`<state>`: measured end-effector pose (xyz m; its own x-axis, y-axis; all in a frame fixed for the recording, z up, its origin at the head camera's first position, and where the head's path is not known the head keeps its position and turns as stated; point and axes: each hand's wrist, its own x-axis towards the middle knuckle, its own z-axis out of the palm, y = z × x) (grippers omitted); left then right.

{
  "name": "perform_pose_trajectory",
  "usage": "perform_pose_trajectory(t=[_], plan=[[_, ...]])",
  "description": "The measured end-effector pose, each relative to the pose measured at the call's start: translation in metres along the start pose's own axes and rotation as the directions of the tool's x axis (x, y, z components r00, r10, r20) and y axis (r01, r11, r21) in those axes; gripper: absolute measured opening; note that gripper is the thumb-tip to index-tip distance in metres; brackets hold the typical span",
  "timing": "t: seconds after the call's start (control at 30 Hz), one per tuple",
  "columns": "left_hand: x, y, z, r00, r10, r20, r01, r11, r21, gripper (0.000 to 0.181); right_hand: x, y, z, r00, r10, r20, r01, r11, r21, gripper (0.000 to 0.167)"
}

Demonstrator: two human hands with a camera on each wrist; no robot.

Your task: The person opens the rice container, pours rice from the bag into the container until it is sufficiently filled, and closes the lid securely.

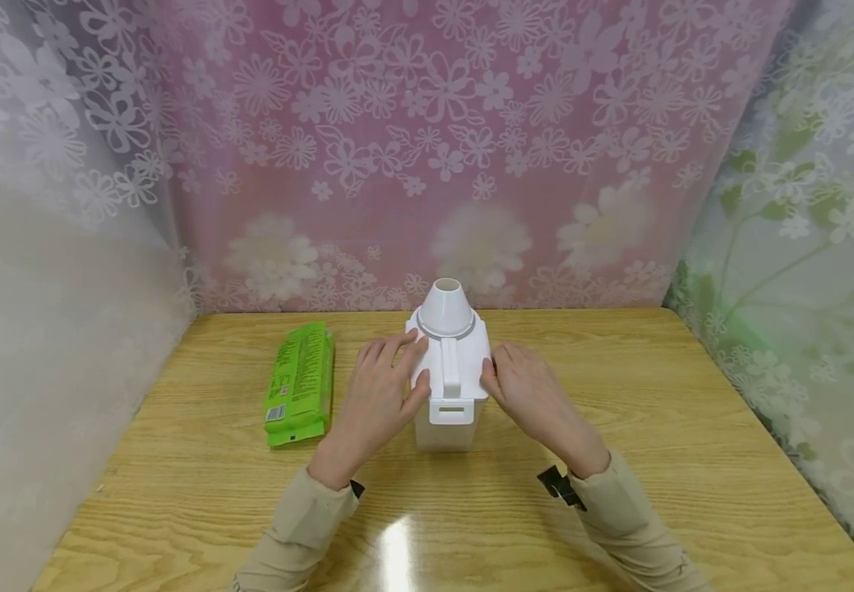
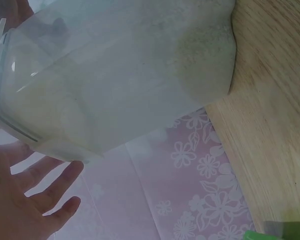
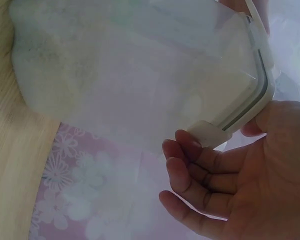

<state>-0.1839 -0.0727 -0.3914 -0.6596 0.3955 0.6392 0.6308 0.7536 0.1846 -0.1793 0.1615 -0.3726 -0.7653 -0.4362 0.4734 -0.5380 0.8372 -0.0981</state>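
A translucent storage container (image 1: 446, 432) stands upright on the table, its white lid (image 1: 471, 362) on. The lid carries a bar-shaped handle and a white cone-shaped cup (image 1: 447, 308). White material, too blurred to identify, shows low inside the container (image 2: 140, 75). My left hand (image 1: 382, 386) touches the lid's left side, its fingers loosely extended by a side clip (image 2: 65, 149). At the right edge, my right hand (image 1: 533, 395) grips the lid's rim; its thumb is on top and its curled fingers (image 3: 210, 175) are at the other side clip (image 3: 209, 134).
A green printed packet (image 1: 301, 382) lies flat on the wooden table (image 1: 656, 411), left of the container. Flowered curtains (image 1: 367, 164) hang behind the table and along both sides. Light reflects off the table near its front.
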Motion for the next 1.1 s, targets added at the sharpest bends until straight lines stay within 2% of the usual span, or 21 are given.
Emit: perform_pose_trajectory(t=[0.3,0.7,0.97,1.1], plan=[[-0.0004,-0.0004,-0.0002,1.0,-0.005,0.01,0.005,1.0,-0.019,0.04,-0.0017,-0.0011,0.0002,0.999,-0.021,-0.041,0.019,0.999,-0.041,0.023],[-0.0026,0.0016,-0.0026,0.999,-0.044,0.031,0.044,0.999,-0.022,0.04,-0.0035,-0.0015,0.0022,0.989,-0.1,-0.113,0.074,0.974,-0.212,0.03],[-0.0014,0.0034,-0.0044,0.999,-0.04,0.002,0.04,0.999,-0.007,0.035,-0.0026,0.0002,-0.0007,0.996,-0.037,-0.078,0.021,0.979,-0.201,0.035],[-0.0002,0.0053,-0.0065,1.0,-0.026,-0.016,0.026,1.0,-0.009,0.03,-0.0017,0.0011,-0.0026,0.996,-0.024,-0.089,0.006,0.981,-0.192,0.036]])
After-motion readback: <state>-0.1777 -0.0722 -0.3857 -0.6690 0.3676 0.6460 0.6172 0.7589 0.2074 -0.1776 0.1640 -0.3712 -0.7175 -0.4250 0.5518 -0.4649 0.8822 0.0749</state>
